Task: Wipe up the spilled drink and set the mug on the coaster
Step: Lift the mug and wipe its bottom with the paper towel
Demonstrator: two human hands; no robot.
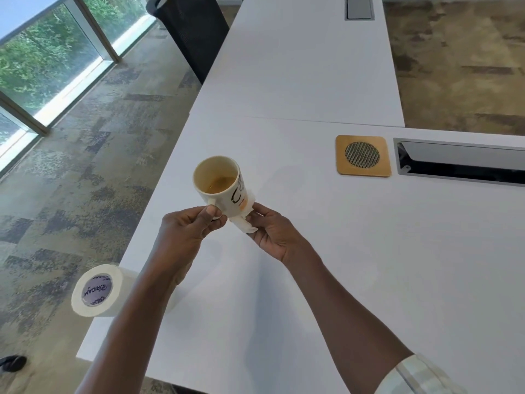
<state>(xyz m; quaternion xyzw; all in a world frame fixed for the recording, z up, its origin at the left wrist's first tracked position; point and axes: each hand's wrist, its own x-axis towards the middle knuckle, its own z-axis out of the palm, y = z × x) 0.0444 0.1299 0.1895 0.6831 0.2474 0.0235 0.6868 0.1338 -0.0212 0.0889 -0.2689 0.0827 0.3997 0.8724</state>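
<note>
Nearest the viewer, 2 bare forearms reach up from the lower edge over the white table [369, 265], and a roll of paper towel [98, 290] lies on its side at the table's left edge, partly hidden by the left forearm. The left hand [187, 228] is closed on the handle of the mug [220, 186], holding it raised and tilted so that the mouth faces the camera; a little brown drink shows inside. The right hand [272, 231] presses a crumpled white tissue [247, 220] against the mug's outer wall and base, fingers curled around the wad. The step in hand appears to be the drying of the mug's outside; no puddle can be made out on the tabletop, so the wiping of the spill seems largely done. Farther off to the right, the square wooden coaster [363, 155] with its round mesh centre lies bare, well apart from the mug and just beside a cable tray [460, 162]. The next move calls for levelling the mug, carrying it right, and lowering it centred on the coaster.
</note>
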